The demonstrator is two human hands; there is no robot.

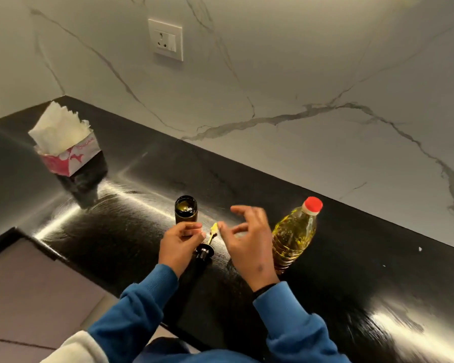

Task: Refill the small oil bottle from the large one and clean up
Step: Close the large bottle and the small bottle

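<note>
Two hands work low over the black worktop [351, 258], both in blue sleeves. The left hand [177, 243] has its fingers curled round the lower part of the small dark bottle [185, 209], gripping it near the base; the bottle stands upright with its long axis vertical and its uncapped mouth facing up, a little oil glinting inside. The right hand [247, 238] hovers apart from everything, fingers spread and loosely bent, holding nothing. Between the two hands lies the small bottle's pourer cap [206, 244], on its side on the worktop: its black collar sits toward the person and its thin yellowish spout points away, up toward the wall and slightly right, ending just beside the right hand's fingertips. Just to the right of the right hand stands the large oil bottle [295, 235], clear plastic full of yellow oil, its red cap [313, 205] on; it appears to lean with its top away from the person, which may be only the wide lens. The right hand's wrist overlaps its lower left edge in view. Well apart, at the far left corner of the worktop, a red-and-white tissue pack [68, 157] stands on a dark holder with white tissues [58, 127] fanning out of its top. Behind runs a white marble-veined wall [299, 74] with a socket plate [165, 39].
</note>
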